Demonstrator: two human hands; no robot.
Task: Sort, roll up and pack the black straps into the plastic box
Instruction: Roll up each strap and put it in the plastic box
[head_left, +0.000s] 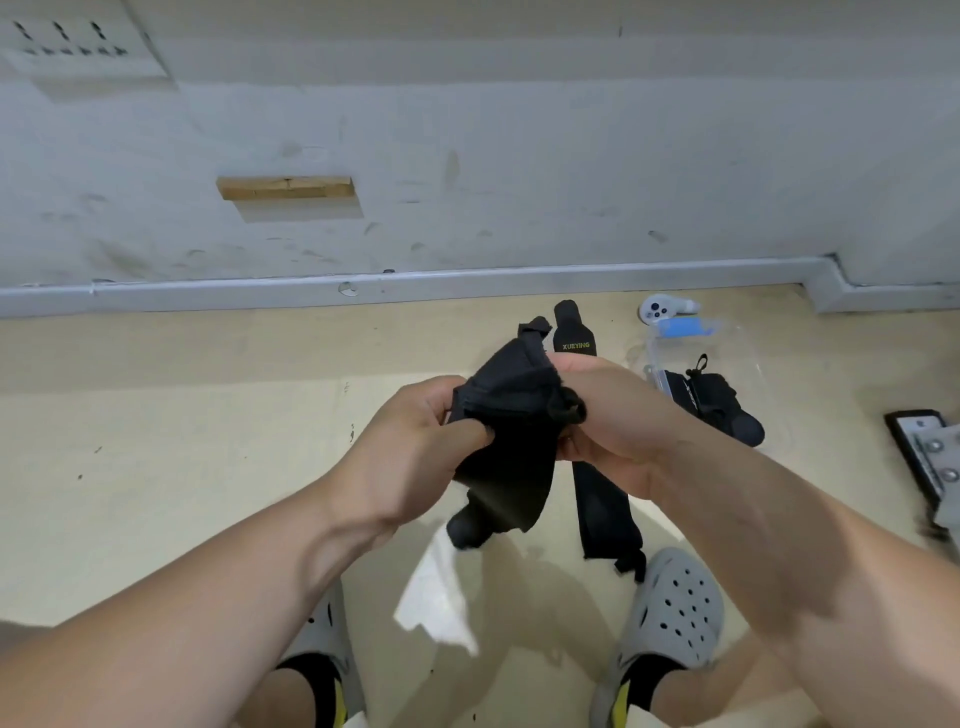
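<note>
A crumpled black strap (511, 431) hangs between both hands above the floor. My left hand (415, 447) pinches its left edge with thumb and fingers. My right hand (608, 415) grips its right side near a small loop. A second black strap (597, 488) with yellow lettering lies flat on the floor, partly hidden behind my right hand. The clear plastic box (748, 358) sits on the floor to the right, with another black strap (722, 405) lying in it and sticking out over its near side.
A white controller (657, 307) lies by the wall beyond the box. A blue piece (680, 328) sits at the box's far end. A metal bracket (930, 462) is at the right edge. White paper (436, 597) lies between my grey clogs (675, 608).
</note>
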